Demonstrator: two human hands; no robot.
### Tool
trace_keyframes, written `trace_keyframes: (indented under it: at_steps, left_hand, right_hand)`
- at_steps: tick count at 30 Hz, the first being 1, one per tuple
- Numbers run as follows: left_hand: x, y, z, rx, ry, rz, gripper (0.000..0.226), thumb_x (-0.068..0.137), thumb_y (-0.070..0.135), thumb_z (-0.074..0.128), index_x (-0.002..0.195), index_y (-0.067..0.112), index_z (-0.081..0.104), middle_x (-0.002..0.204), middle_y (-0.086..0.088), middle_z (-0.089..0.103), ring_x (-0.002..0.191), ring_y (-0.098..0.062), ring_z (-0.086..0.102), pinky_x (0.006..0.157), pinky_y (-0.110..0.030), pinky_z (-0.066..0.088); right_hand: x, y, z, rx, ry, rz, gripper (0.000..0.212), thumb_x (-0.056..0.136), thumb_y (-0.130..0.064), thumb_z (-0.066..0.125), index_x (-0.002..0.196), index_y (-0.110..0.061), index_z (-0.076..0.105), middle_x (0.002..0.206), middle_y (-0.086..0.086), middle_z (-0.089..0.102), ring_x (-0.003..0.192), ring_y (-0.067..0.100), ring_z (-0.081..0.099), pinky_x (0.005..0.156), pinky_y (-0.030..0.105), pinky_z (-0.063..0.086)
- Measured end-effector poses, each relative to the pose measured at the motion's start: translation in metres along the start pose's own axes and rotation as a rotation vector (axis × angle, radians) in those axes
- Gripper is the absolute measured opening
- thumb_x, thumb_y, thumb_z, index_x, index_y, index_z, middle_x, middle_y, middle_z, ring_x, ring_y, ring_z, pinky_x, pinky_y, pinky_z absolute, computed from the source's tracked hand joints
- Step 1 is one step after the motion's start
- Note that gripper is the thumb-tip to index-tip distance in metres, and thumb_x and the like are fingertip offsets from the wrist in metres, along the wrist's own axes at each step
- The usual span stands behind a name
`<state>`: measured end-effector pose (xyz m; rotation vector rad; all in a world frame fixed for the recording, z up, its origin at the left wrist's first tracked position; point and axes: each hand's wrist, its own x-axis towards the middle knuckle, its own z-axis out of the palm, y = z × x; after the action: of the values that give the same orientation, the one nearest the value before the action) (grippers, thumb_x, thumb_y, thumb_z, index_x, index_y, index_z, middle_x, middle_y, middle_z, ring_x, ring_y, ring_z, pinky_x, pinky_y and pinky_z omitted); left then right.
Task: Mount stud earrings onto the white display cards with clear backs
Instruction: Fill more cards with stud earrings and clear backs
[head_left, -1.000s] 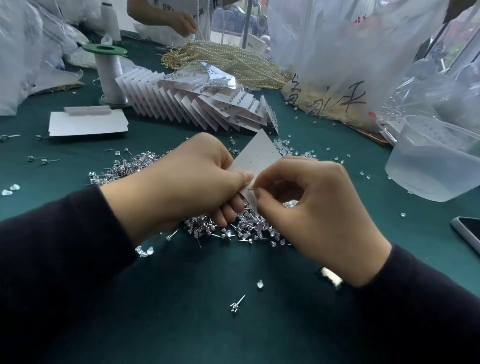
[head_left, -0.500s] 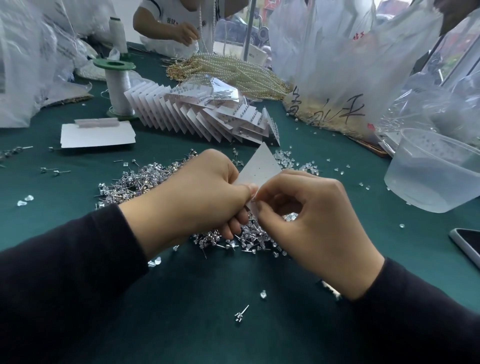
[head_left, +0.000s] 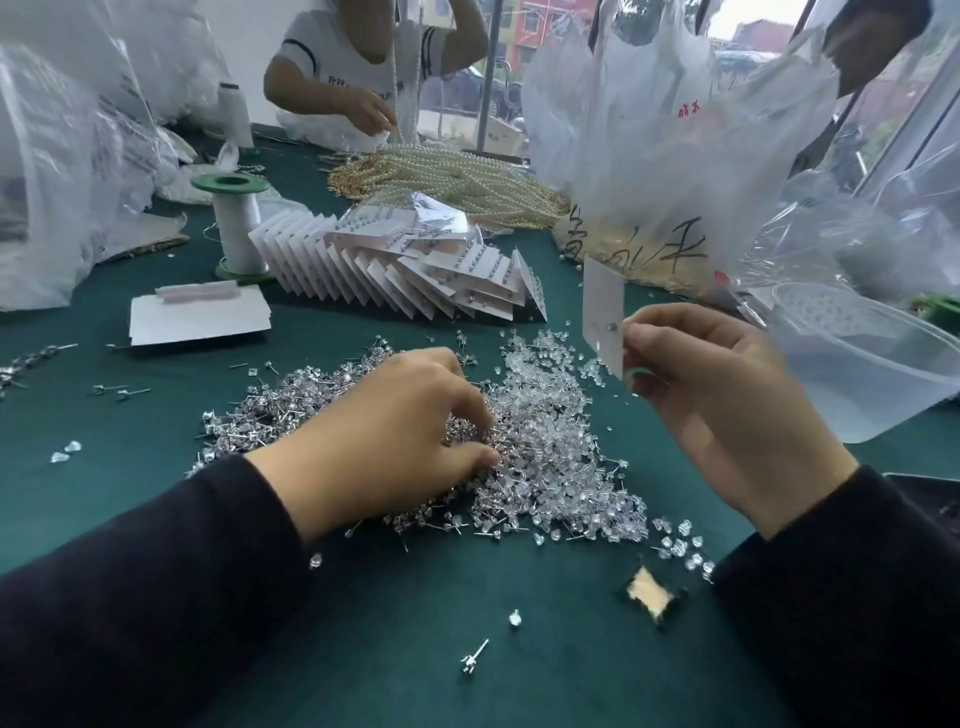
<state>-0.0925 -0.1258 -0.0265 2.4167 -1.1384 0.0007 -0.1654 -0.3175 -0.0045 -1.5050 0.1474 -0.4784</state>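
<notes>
My right hand holds a white display card upright above the table, pinching it at its right edge; a small stud shows on the card near my fingertips. My left hand reaches down into the heap of silver stud earrings, fingers curled with their tips among the studs where that heap meets the pile of clear backs. Whether those fingers pinch a stud is hidden. One loose stud and a clear back lie near the front.
A fanned row of filled cards stands behind the piles, with a blank card stack and a green-capped thread spool to the left. A clear plastic tub is at right, plastic bags around, pearl strands and another person at the back.
My hands have parted. The right hand lifted the card up and to the right, and the left hand let it go and dropped into the stud heap. The camera view tilted up.
</notes>
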Motion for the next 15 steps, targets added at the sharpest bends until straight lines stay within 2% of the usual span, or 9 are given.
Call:
trace_keyframes:
  at_steps: [3,5,7,11,15]
  left_hand:
    - [0.003,-0.002,0.001,-0.034,0.078,0.009,0.01,0.076,0.037,0.068,0.083,0.031,0.072,0.085,0.018,0.055,0.078,0.002,0.047,0.067,-0.009,0.031]
    - [0.004,-0.004,0.0,-0.064,0.122,0.001,0.005,0.075,0.033,0.07,0.077,0.029,0.073,0.081,0.018,0.059,0.074,0.004,0.048,0.065,-0.009,0.031]
    - [0.004,-0.004,-0.002,-0.11,0.15,-0.015,0.004,0.075,0.032,0.071,0.074,0.029,0.073,0.074,0.019,0.059,0.069,0.007,0.05,0.062,-0.007,0.033]
    - [0.005,-0.002,-0.005,-0.266,0.187,-0.068,0.009,0.078,0.028,0.068,0.07,0.025,0.069,0.062,0.014,0.062,0.061,0.003,0.054,0.053,-0.006,0.039]
    - [0.003,0.001,-0.006,-0.35,0.112,-0.108,0.008,0.08,0.021,0.064,0.072,0.022,0.066,0.051,0.017,0.058,0.049,0.004,0.052,0.047,-0.007,0.038]
  right_hand:
    - [0.0,-0.006,-0.008,0.152,-0.086,0.042,0.007,0.062,-0.011,0.071,0.064,-0.016,0.068,0.068,0.0,0.062,0.066,0.012,0.057,0.062,0.022,0.046]
    - [-0.004,-0.005,-0.013,0.159,-0.165,0.068,0.007,0.06,-0.014,0.071,0.066,-0.016,0.068,0.076,0.002,0.064,0.076,0.015,0.06,0.069,0.025,0.051]
    - [-0.009,-0.003,-0.017,0.19,-0.215,0.112,0.014,0.057,-0.014,0.075,0.068,-0.013,0.067,0.078,0.002,0.065,0.077,0.014,0.061,0.071,0.024,0.053]
    - [-0.01,-0.001,-0.017,0.306,-0.176,0.268,0.024,0.052,-0.014,0.068,0.075,-0.009,0.062,0.076,0.006,0.066,0.072,0.019,0.061,0.065,0.027,0.054]
    - [-0.012,0.004,-0.01,0.363,-0.157,0.356,0.024,0.05,-0.019,0.07,0.072,-0.011,0.069,0.082,0.008,0.07,0.073,0.019,0.067,0.068,0.03,0.057]
